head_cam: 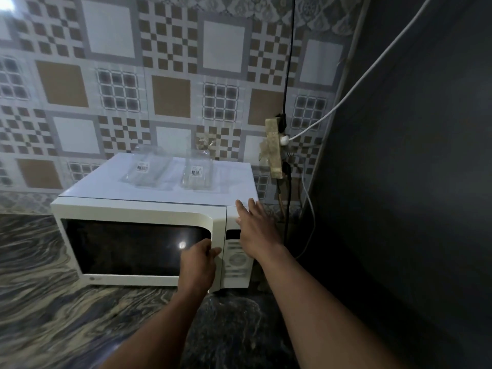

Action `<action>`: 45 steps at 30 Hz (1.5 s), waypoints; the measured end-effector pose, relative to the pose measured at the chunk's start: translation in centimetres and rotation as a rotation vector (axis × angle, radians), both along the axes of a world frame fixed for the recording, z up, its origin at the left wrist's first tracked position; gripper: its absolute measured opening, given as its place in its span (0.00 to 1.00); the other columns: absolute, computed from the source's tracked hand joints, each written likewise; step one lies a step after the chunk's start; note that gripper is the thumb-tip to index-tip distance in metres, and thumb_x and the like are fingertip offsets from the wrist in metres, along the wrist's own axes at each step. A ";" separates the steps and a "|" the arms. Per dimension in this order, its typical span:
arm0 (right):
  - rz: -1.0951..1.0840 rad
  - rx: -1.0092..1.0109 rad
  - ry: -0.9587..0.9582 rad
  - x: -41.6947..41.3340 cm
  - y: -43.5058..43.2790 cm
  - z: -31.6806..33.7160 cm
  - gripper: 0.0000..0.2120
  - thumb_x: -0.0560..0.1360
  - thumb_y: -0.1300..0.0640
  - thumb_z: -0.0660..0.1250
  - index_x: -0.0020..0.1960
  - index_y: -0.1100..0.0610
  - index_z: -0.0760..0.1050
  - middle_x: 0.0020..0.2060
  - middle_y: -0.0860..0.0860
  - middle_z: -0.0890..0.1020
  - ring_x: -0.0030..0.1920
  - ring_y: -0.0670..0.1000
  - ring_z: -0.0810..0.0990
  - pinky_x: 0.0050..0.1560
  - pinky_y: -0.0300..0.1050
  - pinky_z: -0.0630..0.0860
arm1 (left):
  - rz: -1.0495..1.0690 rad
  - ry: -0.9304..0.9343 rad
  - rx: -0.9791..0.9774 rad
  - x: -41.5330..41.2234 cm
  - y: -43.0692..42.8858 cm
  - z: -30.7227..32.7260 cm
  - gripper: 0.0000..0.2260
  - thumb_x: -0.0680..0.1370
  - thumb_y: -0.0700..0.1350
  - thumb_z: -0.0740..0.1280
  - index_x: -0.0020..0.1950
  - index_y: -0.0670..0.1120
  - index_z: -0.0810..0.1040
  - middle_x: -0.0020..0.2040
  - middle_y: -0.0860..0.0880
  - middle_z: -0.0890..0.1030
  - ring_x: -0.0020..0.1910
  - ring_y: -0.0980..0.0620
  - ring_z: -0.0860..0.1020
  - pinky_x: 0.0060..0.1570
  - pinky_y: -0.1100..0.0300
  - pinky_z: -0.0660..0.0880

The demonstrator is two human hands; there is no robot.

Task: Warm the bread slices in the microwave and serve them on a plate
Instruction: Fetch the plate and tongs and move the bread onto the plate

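Presently the left hand [198, 265] curls its fingers round the right edge of the shut microwave door [138, 243]; the right hand [255, 227] lies flat and spread, holding nothing, on the microwave [170, 187] top corner at two o'clock. Two clear containers [197, 171] sit on top, at twelve o'clock.

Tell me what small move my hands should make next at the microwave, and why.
Probably pull the door edge toward you with the left hand. Its fingers are curled at the closed microwave door, while the right hand lies flat on the top right corner, seemingly bracing the microwave.
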State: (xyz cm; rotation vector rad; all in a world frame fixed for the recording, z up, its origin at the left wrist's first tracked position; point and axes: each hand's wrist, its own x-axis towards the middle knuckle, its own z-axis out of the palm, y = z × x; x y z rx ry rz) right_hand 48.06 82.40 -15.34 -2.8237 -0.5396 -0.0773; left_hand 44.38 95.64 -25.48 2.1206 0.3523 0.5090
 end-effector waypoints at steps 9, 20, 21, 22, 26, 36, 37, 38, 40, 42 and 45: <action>-0.032 0.012 -0.001 -0.2 0.1 0.0 0.30 0.83 0.65 0.51 0.82 0.50 0.46 0.81 0.53 0.45 0.80 0.54 0.40 0.75 0.65 0.54 | -0.026 0.002 0.002 -0.2 0.0 0.2 0.10 0.79 0.38 0.69 0.38 0.39 0.76 0.32 0.51 0.77 0.33 0.64 0.75 0.28 0.75 0.68; -0.002 0.042 -0.001 0.6 -0.2 -0.6 0.28 0.84 0.63 0.50 0.81 0.52 0.48 0.81 0.55 0.46 0.80 0.55 0.41 0.75 0.67 0.53 | 0.022 -0.021 0.012 -0.5 -0.5 0.1 0.14 0.79 0.40 0.70 0.34 0.47 0.73 0.31 0.51 0.77 0.31 0.55 0.77 0.31 0.62 0.74; 0.000 0.038 -0.005 0.6 -0.2 -0.6 0.28 0.84 0.64 0.50 0.81 0.52 0.48 0.81 0.55 0.46 0.80 0.55 0.41 0.74 0.67 0.53 | 0.027 -0.030 0.024 -0.8 -0.3 -0.2 0.14 0.79 0.41 0.70 0.34 0.45 0.73 0.30 0.49 0.77 0.31 0.54 0.77 0.33 0.57 0.77; 0.004 0.035 -0.009 0.7 -0.2 -0.7 0.28 0.84 0.64 0.50 0.81 0.52 0.48 0.81 0.55 0.46 0.80 0.55 0.41 0.74 0.67 0.54 | 0.029 -0.037 0.039 -1.2 -0.1 -0.6 0.14 0.78 0.41 0.71 0.34 0.43 0.72 0.29 0.47 0.77 0.30 0.57 0.76 0.35 0.59 0.76; -0.010 0.012 0.002 0.9 0.0 -0.7 0.31 0.83 0.66 0.53 0.82 0.51 0.46 0.81 0.54 0.44 0.80 0.55 0.40 0.74 0.65 0.56 | 0.018 -0.039 0.077 -2.9 0.2 -0.8 0.13 0.78 0.40 0.71 0.36 0.39 0.73 0.30 0.44 0.77 0.28 0.63 0.71 0.32 0.64 0.70; 0.044 -0.029 0.038 1.6 -0.7 -0.2 0.35 0.81 0.69 0.55 0.82 0.52 0.44 0.81 0.53 0.43 0.80 0.55 0.40 0.75 0.63 0.56 | 0.072 -0.024 0.143 -5.3 -0.5 0.7 0.03 0.77 0.44 0.68 0.46 0.45 0.77 0.38 0.49 0.81 0.41 0.46 0.80 0.39 0.55 0.75; 0.051 -0.028 0.040 1.5 -0.8 -0.2 0.35 0.81 0.70 0.54 0.82 0.52 0.44 0.81 0.53 0.43 0.80 0.55 0.40 0.75 0.63 0.56 | 0.129 -0.071 0.188 -5.7 -0.6 1.2 0.03 0.76 0.44 0.67 0.48 0.46 0.75 0.40 0.49 0.80 0.42 0.46 0.78 0.41 0.54 0.73; 0.058 -0.028 0.041 1.5 -0.9 -0.2 0.35 0.81 0.70 0.54 0.82 0.52 0.44 0.81 0.53 0.43 0.80 0.55 0.40 0.75 0.63 0.56 | 0.195 -0.128 0.239 -6.0 -0.6 1.6 0.06 0.74 0.44 0.65 0.50 0.47 0.73 0.42 0.50 0.78 0.44 0.47 0.75 0.43 0.54 0.71; 0.069 -0.029 0.043 1.5 -1.1 -0.1 0.35 0.81 0.70 0.54 0.82 0.52 0.44 0.81 0.53 0.43 0.80 0.55 0.41 0.75 0.63 0.56 | 0.310 -0.249 0.352 -6.3 -1.0 3.2 0.11 0.72 0.46 0.61 0.53 0.47 0.72 0.47 0.48 0.75 0.47 0.47 0.70 0.46 0.52 0.69; 0.078 -0.034 0.048 1.5 -1.2 0.2 0.36 0.80 0.70 0.55 0.82 0.52 0.44 0.81 0.53 0.44 0.80 0.55 0.41 0.75 0.63 0.57 | 0.342 -0.326 0.435 -5.9 -1.4 5.1 0.13 0.76 0.46 0.61 0.60 0.46 0.72 0.55 0.45 0.76 0.54 0.45 0.71 0.51 0.50 0.69; 0.095 -0.043 0.053 1.3 -1.3 0.5 0.37 0.79 0.70 0.55 0.82 0.52 0.45 0.81 0.53 0.45 0.80 0.56 0.42 0.75 0.63 0.57 | 0.147 -0.138 0.517 -4.9 -1.4 6.7 0.20 0.84 0.53 0.52 0.76 0.51 0.65 0.77 0.45 0.65 0.77 0.45 0.61 0.72 0.46 0.62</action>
